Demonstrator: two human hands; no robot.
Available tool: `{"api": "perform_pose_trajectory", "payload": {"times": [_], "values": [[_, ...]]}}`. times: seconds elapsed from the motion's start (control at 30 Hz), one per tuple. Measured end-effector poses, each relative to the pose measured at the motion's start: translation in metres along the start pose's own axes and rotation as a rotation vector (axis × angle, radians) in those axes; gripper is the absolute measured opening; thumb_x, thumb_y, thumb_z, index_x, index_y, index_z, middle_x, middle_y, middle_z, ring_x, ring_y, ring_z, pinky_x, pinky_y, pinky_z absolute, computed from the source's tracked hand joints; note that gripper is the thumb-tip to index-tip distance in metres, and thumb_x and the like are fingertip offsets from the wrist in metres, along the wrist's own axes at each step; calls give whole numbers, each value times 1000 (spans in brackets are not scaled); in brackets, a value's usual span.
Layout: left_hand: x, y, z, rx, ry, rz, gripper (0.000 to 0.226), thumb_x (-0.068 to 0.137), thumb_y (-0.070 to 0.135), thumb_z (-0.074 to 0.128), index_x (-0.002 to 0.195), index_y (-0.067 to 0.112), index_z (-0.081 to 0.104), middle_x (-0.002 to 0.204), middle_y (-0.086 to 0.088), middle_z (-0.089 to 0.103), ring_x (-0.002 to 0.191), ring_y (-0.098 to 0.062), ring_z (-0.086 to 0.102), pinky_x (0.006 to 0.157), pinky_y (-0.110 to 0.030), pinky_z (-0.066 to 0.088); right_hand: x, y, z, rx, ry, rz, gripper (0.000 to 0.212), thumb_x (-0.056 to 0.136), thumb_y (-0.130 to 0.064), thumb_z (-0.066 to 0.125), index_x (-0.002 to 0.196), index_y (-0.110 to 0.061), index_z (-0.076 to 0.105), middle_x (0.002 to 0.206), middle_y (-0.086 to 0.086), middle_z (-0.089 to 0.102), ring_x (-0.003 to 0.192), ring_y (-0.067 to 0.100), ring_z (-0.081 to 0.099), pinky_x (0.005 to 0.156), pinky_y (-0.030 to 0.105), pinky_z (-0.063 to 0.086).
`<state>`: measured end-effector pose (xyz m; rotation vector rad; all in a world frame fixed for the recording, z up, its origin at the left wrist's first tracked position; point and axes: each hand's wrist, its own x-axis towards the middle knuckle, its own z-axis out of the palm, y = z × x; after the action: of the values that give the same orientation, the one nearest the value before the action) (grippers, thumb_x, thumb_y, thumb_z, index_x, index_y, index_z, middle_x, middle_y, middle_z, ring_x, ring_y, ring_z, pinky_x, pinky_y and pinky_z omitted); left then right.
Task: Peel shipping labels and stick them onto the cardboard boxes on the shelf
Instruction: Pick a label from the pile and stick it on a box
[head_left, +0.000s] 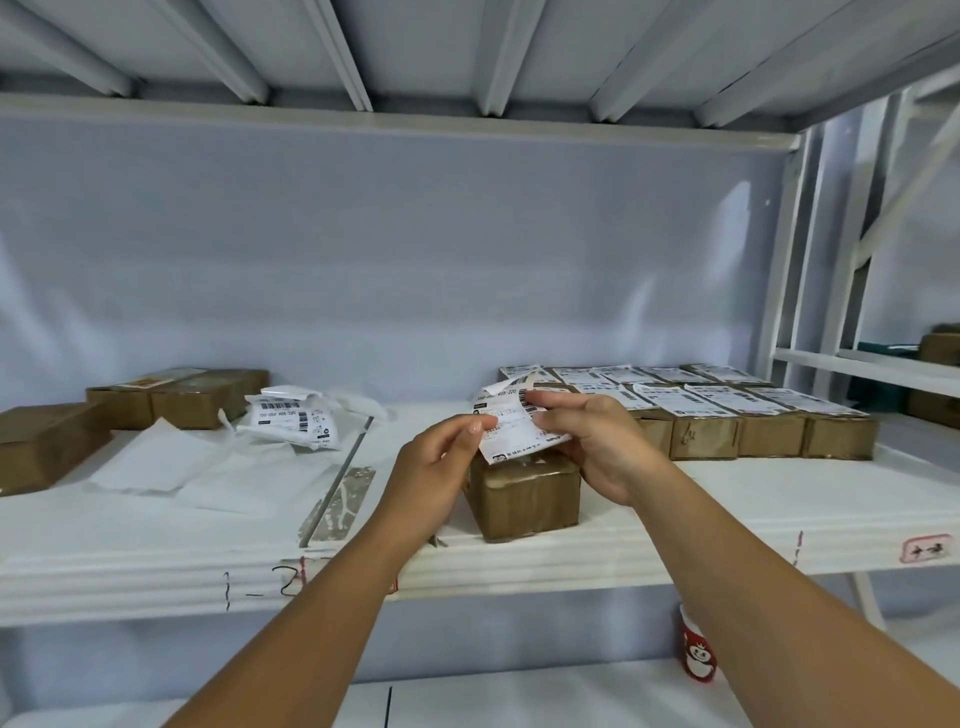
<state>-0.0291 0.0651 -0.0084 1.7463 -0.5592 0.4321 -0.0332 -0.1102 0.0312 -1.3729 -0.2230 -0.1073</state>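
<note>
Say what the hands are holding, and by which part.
Both hold one shipping label: the left hand pinches its left edge, the right hand pinches its right side, above an unlabelled cardboard box.

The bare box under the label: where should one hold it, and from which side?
Probably by its left and right walls, coming from the front. The box lies flat near the shelf edge, apart from the labelled boxes, while the label, pinched by the left hand and right hand, hangs over its top.
</note>
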Motion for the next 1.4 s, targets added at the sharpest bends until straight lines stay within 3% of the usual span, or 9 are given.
{"api": "perform_pose_trajectory", "payload": {"times": [0.33,0.53,0.63,0.8,0.93,1.1,1.2,1.4], "values": [[0,-4,0,-81,-40,-31,17,88,19,63,98,31,72,110,13,67,104,-2,60,92,-21,45,0,6,2,-134,35,-46,33,83,12,56,111,-4,65,88,8,69,73,14,65,68,19,54],[0,-4,-1,-55,-65,-21,22,86,18,66,102,31,70,115,12,64,109,0,56,88,-12,44,-2,6,3,-116,52,-44,31,84,13,53,102,-9,67,82,8,69,65,12,66,62,19,54],[0,-5,-2,-71,-66,-26,23,84,17,68,102,32,69,116,11,64,110,-2,57,91,-16,45,-1,6,4,-137,55,-47,32,84,12,54,107,-7,66,84,8,69,67,12,65,63,19,53],[0,-4,-2,-64,-62,-29,24,83,17,69,102,32,69,117,11,64,110,-1,56,89,-13,44,1,5,5,-202,60,-46,36,84,11,55,114,-6,65,96,7,69,76,13,64,70,20,53],[0,-5,-2,-30,-66,-19,23,83,20,69,102,33,69,116,12,63,112,-3,55,95,-20,43,1,6,4,-253,56,-54,39,84,11,56,119,-5,62,107,8,67,84,15,64,77,22,52],[0,-4,-2,39,-82,-1,23,85,21,67,106,28,70,113,10,60,110,-1,54,94,-15,40,0,6,3,-485,56,-87,45,83,3,62,125,-14,61,113,-1,64,96,8,62,87,20,49],[-1,-3,0,53,-94,-9,23,86,21,65,108,27,70,108,9,57,104,-3,55,89,-15,42,-1,7,3,-633,77,-108,47,83,-5,66,126,-21,60,115,-4,63,104,8,60,93,23,48],[-2,0,1,88,-102,-23,25,87,23,63,111,27,69,99,12,50,96,-5,54,74,-6,38,-5,4,3,-773,93,-133,49,82,-13,67,128,-27,58,111,-6,65,105,10,60,89,23,46]]}}
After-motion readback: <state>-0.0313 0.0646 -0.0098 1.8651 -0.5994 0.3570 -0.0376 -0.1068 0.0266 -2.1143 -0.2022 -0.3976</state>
